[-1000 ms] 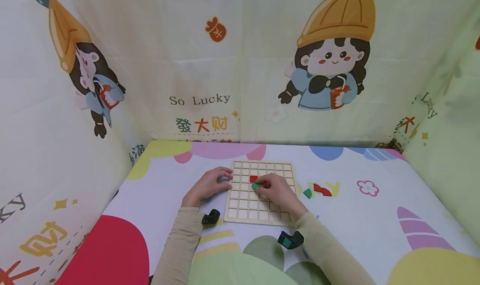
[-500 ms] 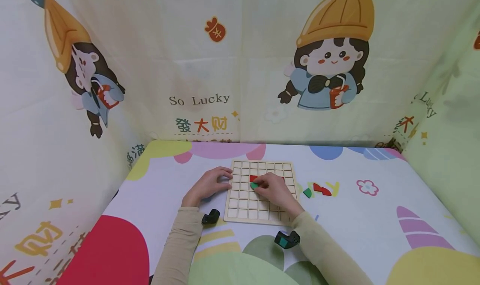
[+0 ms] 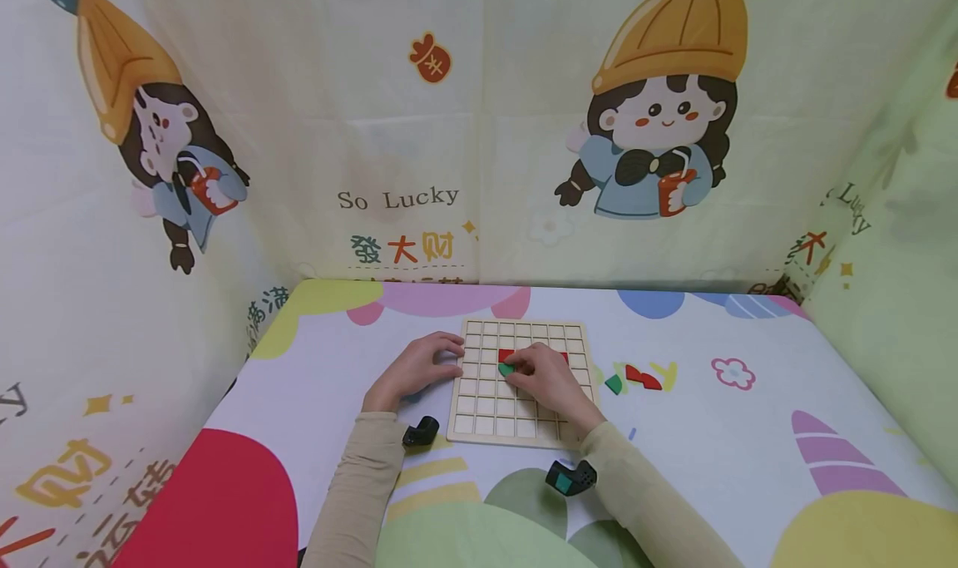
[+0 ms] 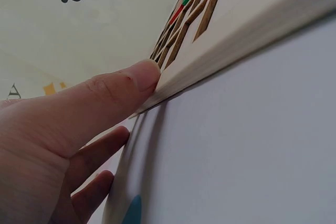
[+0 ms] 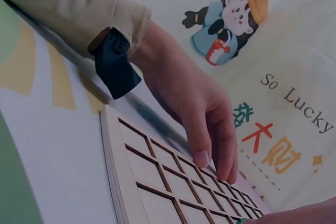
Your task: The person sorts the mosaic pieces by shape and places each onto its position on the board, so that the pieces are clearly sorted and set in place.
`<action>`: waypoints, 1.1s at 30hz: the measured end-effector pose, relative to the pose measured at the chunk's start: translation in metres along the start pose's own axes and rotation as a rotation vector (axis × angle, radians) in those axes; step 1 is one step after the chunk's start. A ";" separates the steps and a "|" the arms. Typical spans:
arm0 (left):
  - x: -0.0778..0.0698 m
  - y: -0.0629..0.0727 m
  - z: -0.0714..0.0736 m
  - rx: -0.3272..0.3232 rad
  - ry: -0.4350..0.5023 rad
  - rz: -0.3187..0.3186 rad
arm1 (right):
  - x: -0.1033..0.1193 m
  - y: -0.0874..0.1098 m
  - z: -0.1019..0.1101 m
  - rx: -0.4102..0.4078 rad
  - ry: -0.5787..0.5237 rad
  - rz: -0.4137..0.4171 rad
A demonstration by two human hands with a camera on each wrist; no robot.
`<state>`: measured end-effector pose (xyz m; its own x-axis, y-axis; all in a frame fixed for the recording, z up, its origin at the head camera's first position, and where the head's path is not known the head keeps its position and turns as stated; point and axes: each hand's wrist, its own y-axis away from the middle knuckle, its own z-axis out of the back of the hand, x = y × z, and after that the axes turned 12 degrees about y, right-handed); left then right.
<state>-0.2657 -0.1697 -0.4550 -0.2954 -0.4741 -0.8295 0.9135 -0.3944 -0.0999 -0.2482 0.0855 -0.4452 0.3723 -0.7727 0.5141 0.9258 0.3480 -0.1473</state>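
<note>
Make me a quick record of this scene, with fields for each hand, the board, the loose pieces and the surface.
Left hand: thumb touching the board's left edge
Right hand: pinching a green piece at the grid
Board: wooden grid board; red square in it, more red showing beyond the right hand
Loose pieces: green wedge and red pieces, right of the board
Surface: patterned cloth

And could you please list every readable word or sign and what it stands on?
"So Lucky": back cloth.
"發大财": back cloth.
"财": left cloth.
"满满": left cloth.
"Lucky", distorted: right cloth.
"Y", apparently: tablecloth, partly under the red pieces.
Too cut off, small or blurred: the back cloth's lowest line, the sign on the red pouch, other marks.
</note>
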 end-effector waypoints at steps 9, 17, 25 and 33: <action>-0.001 0.000 0.000 -0.004 0.004 0.011 | -0.001 -0.001 -0.002 -0.021 0.016 0.012; 0.000 0.000 0.000 -0.003 -0.005 0.009 | -0.001 -0.001 -0.003 -0.005 0.009 -0.009; 0.002 -0.001 -0.001 -0.005 -0.005 0.004 | -0.004 -0.001 -0.005 -0.008 0.011 -0.009; 0.001 0.000 -0.001 -0.002 -0.009 0.003 | -0.004 -0.001 -0.004 -0.013 0.003 -0.006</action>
<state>-0.2659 -0.1695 -0.4558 -0.2948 -0.4821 -0.8250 0.9149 -0.3915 -0.0982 -0.2503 0.0860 -0.4507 0.3671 -0.7763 0.5124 0.9287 0.3366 -0.1555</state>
